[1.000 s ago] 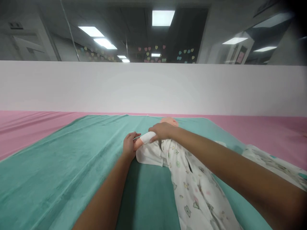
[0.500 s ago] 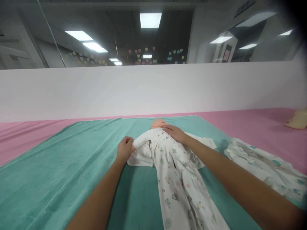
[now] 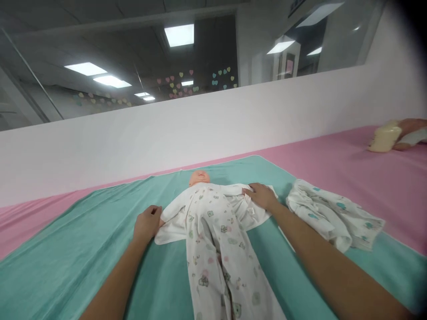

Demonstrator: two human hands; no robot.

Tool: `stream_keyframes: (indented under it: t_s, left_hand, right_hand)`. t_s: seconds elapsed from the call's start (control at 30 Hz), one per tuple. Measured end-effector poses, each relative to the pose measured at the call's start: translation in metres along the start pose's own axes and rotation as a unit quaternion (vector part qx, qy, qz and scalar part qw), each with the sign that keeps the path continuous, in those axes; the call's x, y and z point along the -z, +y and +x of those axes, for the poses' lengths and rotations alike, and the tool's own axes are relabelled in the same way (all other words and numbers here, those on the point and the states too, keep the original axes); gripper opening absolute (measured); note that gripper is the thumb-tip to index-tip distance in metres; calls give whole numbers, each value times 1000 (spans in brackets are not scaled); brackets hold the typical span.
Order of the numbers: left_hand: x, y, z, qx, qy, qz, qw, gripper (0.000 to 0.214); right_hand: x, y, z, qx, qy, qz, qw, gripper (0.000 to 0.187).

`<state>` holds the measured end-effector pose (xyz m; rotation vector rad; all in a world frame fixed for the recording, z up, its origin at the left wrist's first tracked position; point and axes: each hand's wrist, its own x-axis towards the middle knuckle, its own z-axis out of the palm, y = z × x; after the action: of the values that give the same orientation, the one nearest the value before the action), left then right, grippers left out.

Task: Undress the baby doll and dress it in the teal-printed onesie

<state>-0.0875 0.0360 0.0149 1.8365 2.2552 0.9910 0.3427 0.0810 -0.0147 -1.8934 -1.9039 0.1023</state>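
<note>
A crumpled printed cloth [image 3: 333,213] lies to the right, near your right forearm, and a cream object [image 3: 383,138] sits far right. The doll [image 3: 200,178] lies face up in a white sleepsuit [image 3: 213,240] mid-blanket. Your left hand [image 3: 147,223] curls its grip at the left cuff; I cannot tell if it has hold of it. Your right hand [image 3: 263,195] rests flat on the right sleeve, grip loose. The teal blanket [image 3: 66,266] covers a pink surface [image 3: 367,169], with a white partition [image 3: 167,133] and heart-stickered glass [image 3: 187,82] beyond.

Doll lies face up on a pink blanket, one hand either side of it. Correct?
No: the blanket under the doll is teal, not pink; pink is the sheet beneath it. The head view shows this. The rest stands: doll face up, left hand and right hand either side of it.
</note>
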Motion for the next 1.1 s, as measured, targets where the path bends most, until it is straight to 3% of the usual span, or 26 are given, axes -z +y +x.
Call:
stream_keyframes:
  t_s: [0.07, 0.13, 0.17, 0.23, 0.33, 0.4, 0.43, 0.47, 0.6, 0.73, 0.9, 1.1]
  left_hand:
    - [5, 18, -6, 9, 60, -25, 998, 23]
    - [10, 50, -11, -1, 124, -63, 990, 22]
    - [12, 71, -14, -17, 129, -83, 988, 22]
    - [10, 118, -18, -76, 82, -96, 989, 22]
    - [-11, 187, -20, -211, -74, -6, 975, 25]
    - [-36, 221, -20, -304, -171, 106, 931, 26]
    - [-50, 233, -20, -342, -204, 171, 901, 26]
    - [-64, 243, -20, -354, -223, 191, 888, 24]
    - [-113, 257, -18, -362, -244, 224, 871, 24]
    - [-135, 256, -13, -381, -242, 228, 863, 26]
    - [-128, 250, -4, -397, -245, 224, 856, 25]
    - [-86, 237, 6, -410, -238, 237, 848, 21]
  right_hand:
    - [0, 1, 2, -24, 16, 5, 1000, 50]
    - [-1, 3, 5, -47, 27, 6, 999, 46]
    - [-1, 5, 6, -57, 31, 5, 998, 43]
    - [-2, 7, 8, -71, 33, 5, 997, 39]
    - [-3, 10, 9, -84, 17, 11, 996, 34]
    - [-3, 11, 9, -86, 5, 14, 996, 32]
    - [-3, 11, 9, -85, 3, 15, 996, 31]
    - [-3, 11, 9, -84, 2, 16, 996, 31]
    - [-3, 12, 9, -92, 7, 23, 996, 29]
    - [-3, 13, 11, -112, 12, 31, 993, 29]
    - [-1, 13, 13, -152, 31, 45, 987, 29]
    - [5, 12, 12, -208, 67, 69, 973, 25]
